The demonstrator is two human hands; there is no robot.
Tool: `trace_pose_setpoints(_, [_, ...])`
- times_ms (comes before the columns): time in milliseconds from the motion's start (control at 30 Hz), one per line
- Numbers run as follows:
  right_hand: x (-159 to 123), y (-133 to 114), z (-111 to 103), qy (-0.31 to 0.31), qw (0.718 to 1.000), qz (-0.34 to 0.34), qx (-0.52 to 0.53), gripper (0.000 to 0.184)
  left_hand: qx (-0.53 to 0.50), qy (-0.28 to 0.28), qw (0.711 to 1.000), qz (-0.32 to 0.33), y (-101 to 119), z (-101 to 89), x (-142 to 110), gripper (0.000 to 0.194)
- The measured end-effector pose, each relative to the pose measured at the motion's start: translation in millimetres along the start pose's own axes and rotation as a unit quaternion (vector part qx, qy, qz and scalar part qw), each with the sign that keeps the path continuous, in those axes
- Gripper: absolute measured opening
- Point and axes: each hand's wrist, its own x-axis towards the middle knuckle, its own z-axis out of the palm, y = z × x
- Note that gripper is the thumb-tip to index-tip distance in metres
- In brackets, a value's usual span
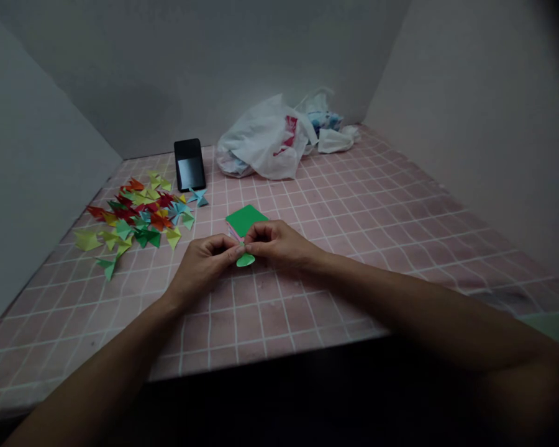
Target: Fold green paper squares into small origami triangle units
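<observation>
Between my two hands is a small piece of light green origami paper (245, 260), partly hidden by the fingers. My left hand (207, 260) pinches it from the left, thumb and forefinger closed. From the other side, my right hand (282, 244) pinches it too, and the fingertips of both hands nearly meet. Just beyond them lies a stack of square paper (246, 218) with a dark green sheet on top, its near corner behind my fingers. To the left, several folded paper figures (142, 214) in red, orange, yellow, green and blue lie in a loose heap.
A black phone (189, 164) leans upright behind the folded figures. White plastic bags (265, 138) sit at the back against the wall. A pink checked cloth (354, 205) covers the table, with walls on the left, back and right. The table's front edge runs below my forearms.
</observation>
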Motion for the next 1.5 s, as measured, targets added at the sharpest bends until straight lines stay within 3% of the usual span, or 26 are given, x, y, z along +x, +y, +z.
trace_pose_setpoints(200, [1.9,5.8,2.6,-0.001,1.000,-0.016,0.007,0.022,-0.040,-0.002,0.999,0.004,-4.3,-0.6,1.5,0.019])
trace_pose_setpoints(433, [-3.9,4.7,7.2,0.020,0.993,-0.113,-0.007,0.015,0.032,0.129,0.985,0.106,-6.6,2.3,1.5,0.013])
trace_pose_setpoints(533, [-6.4,2.7,7.6,0.022,0.986,-0.163,-0.042,0.016,0.040,0.156,0.977,0.138,-5.3,4.4,-0.2,0.010])
trace_pose_setpoints(767, [-7.7,-0.7,6.9,-0.001,0.929,-0.314,-0.196,0.018,0.129,0.214,0.949,0.194,-5.5,5.7,-2.3,0.007])
trace_pose_setpoints(867, [-8.3,0.3,7.2,0.038,0.921,-0.306,-0.239,0.019,0.193,0.235,0.923,0.235,-8.0,6.6,-2.7,0.006])
trace_pose_setpoints(1033, [-8.4,4.1,10.8,0.099,0.931,-0.260,-0.234,0.015,0.238,0.241,0.893,0.297,-12.0,11.4,-3.5,0.011])
trace_pose_setpoints(1167, [-10.2,3.3,13.1,0.101,0.944,-0.228,-0.215,0.017,0.248,0.234,0.882,0.325,-12.8,14.1,-4.3,0.015])
trace_pose_setpoints(1500, [-11.1,0.5,13.8,0.140,0.938,-0.221,-0.228,0.014,0.259,0.203,0.880,0.341,-12.0,17.1,-9.8,0.012])
